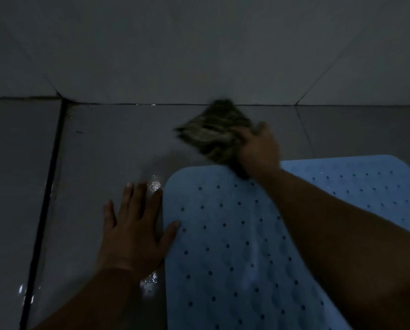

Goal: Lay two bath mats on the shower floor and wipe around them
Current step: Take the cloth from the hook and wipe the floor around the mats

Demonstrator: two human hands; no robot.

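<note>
A person's left hand (133, 231) lies flat with fingers spread on the wet shower floor (108, 148), its thumb resting across the left edge of the near bath mat (235, 253), holding nothing. The right hand (258, 148) reaches forward over that mat's far end and grips a dark, mottled cloth (214, 131), the fingers closed on the cloth's right side; motion blur hides the exact grip. The cloth spreads out on the floor tiles just beyond the mats, close to the seam where the floor meets the tiled wall (199, 48), and its near corner touches the far edge of the near mat. The near bath mat, pale blue and dotted with small round holes, lies flat on the floor and runs from the centre of the picture to the bottom edge. The second bath mat (370, 184), the same pale blue with the same holes, lies flat to its right, just beside it, with the right forearm crossing over the line between them; whether the two mats touch or overlap cannot be told. Glints of water show on the floor near the left hand's fingertips and beside the left wrist. A dark grout channel (44, 210) runs along the floor to the left, well apart from the mats. The scene is dim.
</note>
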